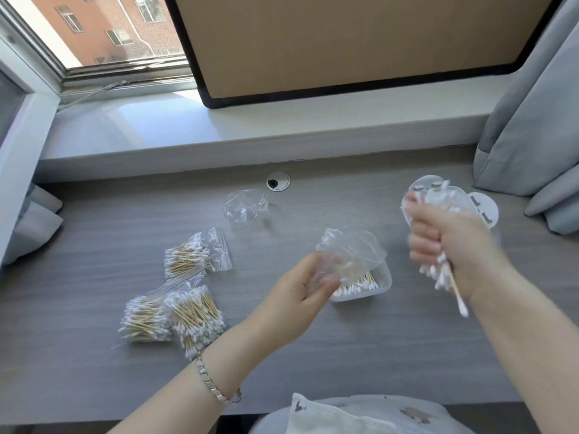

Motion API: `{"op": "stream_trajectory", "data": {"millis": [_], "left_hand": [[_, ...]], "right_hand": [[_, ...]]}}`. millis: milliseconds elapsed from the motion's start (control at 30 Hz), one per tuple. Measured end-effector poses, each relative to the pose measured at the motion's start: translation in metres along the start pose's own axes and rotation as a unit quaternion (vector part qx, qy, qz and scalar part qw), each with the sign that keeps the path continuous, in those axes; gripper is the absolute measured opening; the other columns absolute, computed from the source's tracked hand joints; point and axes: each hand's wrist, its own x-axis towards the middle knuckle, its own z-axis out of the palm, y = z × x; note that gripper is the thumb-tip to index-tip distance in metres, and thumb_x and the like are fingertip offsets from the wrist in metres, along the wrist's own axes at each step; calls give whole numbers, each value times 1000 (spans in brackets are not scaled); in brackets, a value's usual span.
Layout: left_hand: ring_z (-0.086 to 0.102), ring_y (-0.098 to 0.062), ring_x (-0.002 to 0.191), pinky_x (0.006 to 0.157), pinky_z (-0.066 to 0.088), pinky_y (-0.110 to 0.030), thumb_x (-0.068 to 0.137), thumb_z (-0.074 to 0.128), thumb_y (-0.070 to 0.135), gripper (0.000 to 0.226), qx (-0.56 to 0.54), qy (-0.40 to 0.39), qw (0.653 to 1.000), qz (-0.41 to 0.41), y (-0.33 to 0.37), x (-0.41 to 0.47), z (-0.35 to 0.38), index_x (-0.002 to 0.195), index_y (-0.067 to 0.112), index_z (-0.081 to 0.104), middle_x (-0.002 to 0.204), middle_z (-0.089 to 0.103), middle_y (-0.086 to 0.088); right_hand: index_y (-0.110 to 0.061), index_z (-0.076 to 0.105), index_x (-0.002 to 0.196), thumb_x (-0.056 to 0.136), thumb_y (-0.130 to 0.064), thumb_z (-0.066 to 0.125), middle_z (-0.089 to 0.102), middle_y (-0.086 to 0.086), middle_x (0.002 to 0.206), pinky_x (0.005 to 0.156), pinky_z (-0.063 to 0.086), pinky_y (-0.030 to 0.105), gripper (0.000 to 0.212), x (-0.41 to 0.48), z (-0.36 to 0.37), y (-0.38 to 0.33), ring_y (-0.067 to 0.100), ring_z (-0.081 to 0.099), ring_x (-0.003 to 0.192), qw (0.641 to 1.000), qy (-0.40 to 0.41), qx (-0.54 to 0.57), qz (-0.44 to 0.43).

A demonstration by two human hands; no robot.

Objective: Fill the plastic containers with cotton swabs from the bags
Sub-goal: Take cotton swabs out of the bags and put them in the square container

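My right hand (445,242) grips a bunch of cotton swabs (441,274), held upright above the desk, with one swab sticking out below. My left hand (300,286) holds a clear plastic bag (354,249) over a rectangular plastic container (383,285) that has swabs lying in it. Three full bags of swabs lie to the left: one (188,256) farther back and two (145,317) (197,314) nearer. Behind my right hand are clear container parts with round outlines (484,208); motion blur hides their detail.
A crumpled empty bag (246,206) lies near the cable grommet (278,181) at the back of the grey desk (344,355). A windowsill runs behind it. Grey curtain folds (532,145) hang at the right, and more fabric sits at the left edge.
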Motion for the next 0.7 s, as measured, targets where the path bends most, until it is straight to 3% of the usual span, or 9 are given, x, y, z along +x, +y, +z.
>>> {"op": "stream_trajectory", "data": {"millis": [67,167,300,367,533,700], "left_hand": [[53,12,93,82,40,-9,92,53,19,23,42,19,999,10,-3,1,-2,96,41,48,96,57,26],[51,20,87,78,35,-1,89,58,10,26,64,52,996,28,-6,2,-2,101,33,53,92,55,26],[63,2,85,80,48,-15,81,61,-7,42,-46,120,992,1,-6,4,-1,90,33,57,91,66,12],[65,-1,78,74,50,-18,79,64,-9,40,-107,130,986,-18,-1,4,-1,88,29,58,86,67,7],[63,5,74,68,48,-12,77,63,-11,38,-157,133,978,-21,6,4,0,91,24,57,87,65,9],[65,3,83,74,53,-15,71,69,-13,38,-182,175,968,-15,3,5,4,85,21,61,82,68,15]], "right_hand": [[-10,55,76,88,-6,55,32,-7,33,30,21,11,12,-12,7,6,5,26,25,990,-53,-128,-8],[-11,51,63,83,-9,63,32,-9,34,34,21,12,23,-21,18,18,7,25,28,959,-71,-273,-39],[-16,42,57,81,-24,64,27,-11,33,34,19,13,34,-18,22,34,6,23,30,906,-92,-412,-4],[-17,41,57,83,-25,62,26,-11,34,36,19,14,35,-17,23,40,7,22,30,911,-100,-401,22],[-11,41,60,84,-15,65,28,-8,33,37,19,15,34,-16,24,49,9,23,30,966,-54,-253,5],[-7,46,59,84,-13,64,29,-3,33,37,19,16,32,-17,24,55,11,22,29,971,-68,-229,3]]}}
